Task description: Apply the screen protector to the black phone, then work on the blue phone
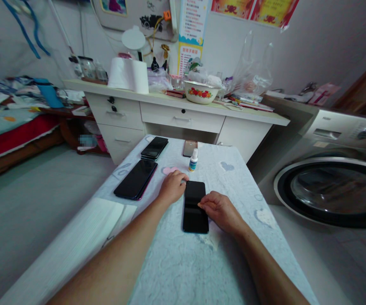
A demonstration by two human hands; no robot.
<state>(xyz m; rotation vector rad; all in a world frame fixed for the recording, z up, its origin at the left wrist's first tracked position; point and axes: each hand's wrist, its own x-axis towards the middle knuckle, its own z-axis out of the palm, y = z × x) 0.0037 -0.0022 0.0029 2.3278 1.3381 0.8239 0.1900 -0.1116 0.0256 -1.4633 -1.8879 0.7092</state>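
- Pale drawers line a white desk [183, 114] against the wall, with a flowered bowl [200, 95] and a large white paper roll [128, 76] on top; a washing machine [354, 146] stands at the right.
- Nearer, a narrow table carries a light blue cloth [173, 267] with heart prints, and the work is laid out on it.
- Between the two hands, a dark phone [195, 219] lies flat, screen up, its long side running away from the person.
- Left hand [172, 187]: half open, fingers bent, the tips resting at the phone's far left corner without closing round it.
- Right hand [218, 209]: fingers drawn in to the thumb, tips over the right edge of the screen; whether something small is pinched there I cannot tell at this size.
- Just beyond the phone, a small white spray bottle [193, 161] stands upright, touched by neither hand.
- To the left lie a larger black phone [136, 180] and, past it, a dark stack of devices [155, 147]; one more phone [190, 148] lies behind the bottle.
- As for progress, handling of the middle phone looks under way rather than finished; the others sit apart from both hands, and nothing visible marks any of them as done or waiting.
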